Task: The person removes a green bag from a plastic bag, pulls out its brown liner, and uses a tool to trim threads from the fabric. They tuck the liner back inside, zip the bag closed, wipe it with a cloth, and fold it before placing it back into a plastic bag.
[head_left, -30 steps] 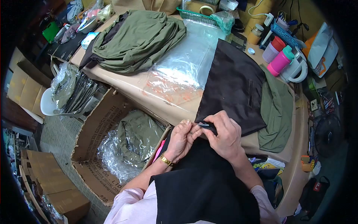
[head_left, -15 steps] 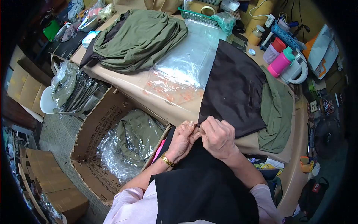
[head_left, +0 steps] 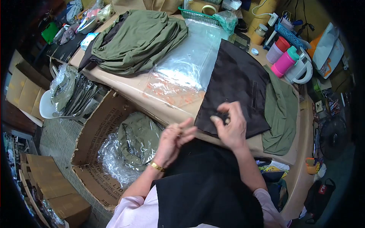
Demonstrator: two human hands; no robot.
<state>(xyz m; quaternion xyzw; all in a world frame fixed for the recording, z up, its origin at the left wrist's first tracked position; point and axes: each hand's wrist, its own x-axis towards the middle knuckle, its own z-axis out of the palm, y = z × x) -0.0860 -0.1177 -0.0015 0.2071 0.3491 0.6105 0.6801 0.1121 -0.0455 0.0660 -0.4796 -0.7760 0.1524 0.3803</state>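
Note:
A dark brown cloth [head_left: 237,85] lies at the table's front edge, with green fabric [head_left: 280,114] showing at its right. My right hand [head_left: 232,125] hovers over the dark cloth's near part, thumb and fingers apart, holding nothing that shows. To the left, my left hand [head_left: 175,136] is just off the cloth's near left corner, its fingers spread, slightly blurred and empty. Clear plastic bags [head_left: 190,53] lie flat left of the dark cloth. A pile of green garments [head_left: 140,41] rests farther left on the table.
Below the table's left edge stands an open cardboard box [head_left: 91,142] holding a green garment [head_left: 138,136] in clear plastic. Bagged items sit on a white chair [head_left: 47,104]. At the back right are a pink bottle [head_left: 283,66], a white jug [head_left: 298,72] and a blue basket [head_left: 291,34].
Both hands were pinched together at the cloth's near left corner. They have since parted and opened, the left moving down-left and the right moving right and up over the cloth.

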